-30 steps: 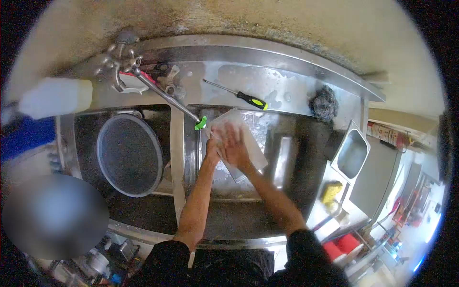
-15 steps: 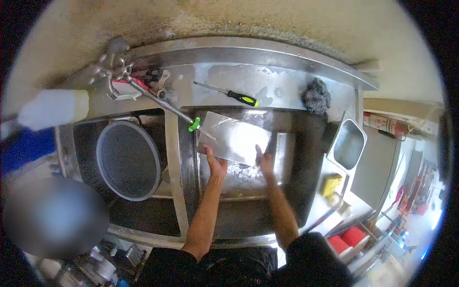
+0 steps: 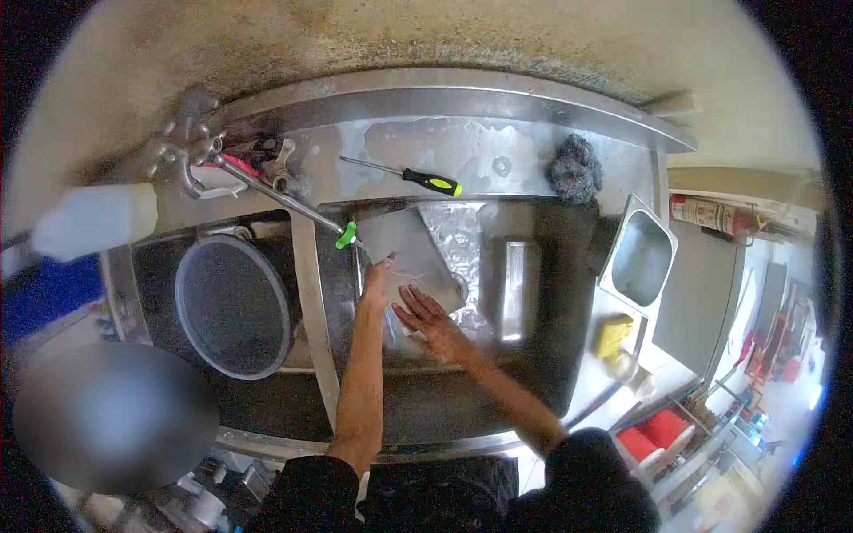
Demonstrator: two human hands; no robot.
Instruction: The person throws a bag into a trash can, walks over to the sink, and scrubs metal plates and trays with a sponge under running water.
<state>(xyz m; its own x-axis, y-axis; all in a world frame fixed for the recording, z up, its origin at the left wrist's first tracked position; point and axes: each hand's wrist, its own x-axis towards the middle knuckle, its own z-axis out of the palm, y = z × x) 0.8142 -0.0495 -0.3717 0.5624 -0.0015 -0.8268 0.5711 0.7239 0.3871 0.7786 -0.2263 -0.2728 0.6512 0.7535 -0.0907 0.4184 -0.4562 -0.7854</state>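
A flat, smooth metal sheet (image 3: 418, 258) lies tilted over the right sink basin, below the green nozzle of the faucet (image 3: 345, 234). My left hand (image 3: 377, 280) grips its left part, thumb on top and the other fingers mostly hidden. On the lower part of the sheet rests my right hand (image 3: 431, 324), its fingers spread and flat. Water seems to run from the nozzle onto the sheet. Behind the basin, a screwdriver (image 3: 431, 181) with a black and yellow-green handle lies on the ledge.
A round grey-rimmed screen (image 3: 233, 306) stands in the left basin. A metal scourer (image 3: 574, 169) sits on the back ledge. To the right are a metal pan (image 3: 641, 259), a yellow sponge (image 3: 613, 336) and red containers (image 3: 656, 437). A blurred round shape covers the lower left.
The sheet has turned and shifted left, closer under the nozzle. My right hand has left its right edge and moved left onto its face. The view has shifted slightly.
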